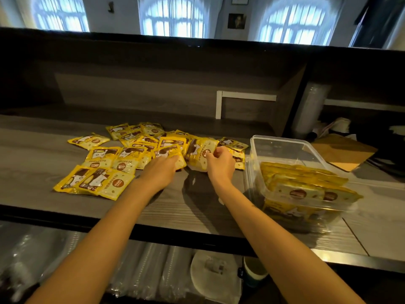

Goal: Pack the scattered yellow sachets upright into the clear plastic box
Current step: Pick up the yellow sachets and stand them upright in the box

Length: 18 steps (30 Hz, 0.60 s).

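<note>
While the right grip (221, 164) curls thumb and fingers round one yellow foil sachet (200, 155) with a round brown label, that packet stands tilted on its near edge. Its long axis runs near to far and its printed face is turned left. The left grip (163, 170) lies just left of it, fingers fairly straight on a flat sachet (169, 151), clasping nothing. The scattered sachets (103, 159) lie flat and overlapping across the middle of the grey wood-grain worktop (197, 207), pointing all ways, each yellow with a white cartoon figure and brown patches. At the right stands the clear rectangular plastic box (282, 140), open-topped. The packed sachets (306, 189) stand on edge in its near half, leaning, long axes roughly left to right. Behind rises a dark ledge, and beyond it are arched curtained windows (173, 18)
</note>
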### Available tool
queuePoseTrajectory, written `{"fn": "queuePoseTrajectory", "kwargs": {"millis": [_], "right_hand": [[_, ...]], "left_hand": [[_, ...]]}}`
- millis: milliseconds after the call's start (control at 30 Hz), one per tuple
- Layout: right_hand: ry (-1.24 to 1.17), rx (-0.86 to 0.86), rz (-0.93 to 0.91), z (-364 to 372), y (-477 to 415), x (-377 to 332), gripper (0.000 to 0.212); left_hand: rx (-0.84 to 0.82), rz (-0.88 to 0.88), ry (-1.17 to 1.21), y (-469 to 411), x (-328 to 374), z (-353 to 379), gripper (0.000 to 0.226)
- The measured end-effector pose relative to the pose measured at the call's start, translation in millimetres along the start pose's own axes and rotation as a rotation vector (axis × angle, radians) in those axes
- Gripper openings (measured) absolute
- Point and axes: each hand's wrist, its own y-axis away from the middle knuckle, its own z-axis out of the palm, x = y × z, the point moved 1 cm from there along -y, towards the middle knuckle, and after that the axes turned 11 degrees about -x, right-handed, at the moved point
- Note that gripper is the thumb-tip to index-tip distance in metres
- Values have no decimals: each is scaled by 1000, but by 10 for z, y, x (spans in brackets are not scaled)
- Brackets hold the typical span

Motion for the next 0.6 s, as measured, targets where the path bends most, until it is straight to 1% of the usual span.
{"fn": "queuePoseTrajectory", "kwargs": {"millis": [67,100,167,200,233,333,433,467,567,600], "right_hand": [[-16,30,-27,4,4,15,9],[-11,43,-29,6,10,18,12],[14,56,-23,0,30,10,17],[25,55,-22,-8,42,7,19],[35,50,-21,-25,56,6,19],[69,29,-30,-85,107,2,22],[124,25,-63,-136,158,-19,29],[128,27,-79,-149,175,-32,32],[95,11,-88,-189,221,-86,36],[85,2,-89,-200,234,-105,36]], "left_hand": [[-30,46,-86,0,57,-82,33],[-70,72,-101,-14,73,-108,37],[-209,98,-77,-36,77,-122,56],[-259,105,-77,-44,69,-128,60],[-274,112,-92,-46,60,-131,60],[-263,160,-114,-32,45,-141,53],[-287,211,37,9,72,-150,47],[-279,215,80,6,76,-142,49],[-238,180,78,-13,128,-123,64],[-215,165,88,-16,148,-123,61]]}}
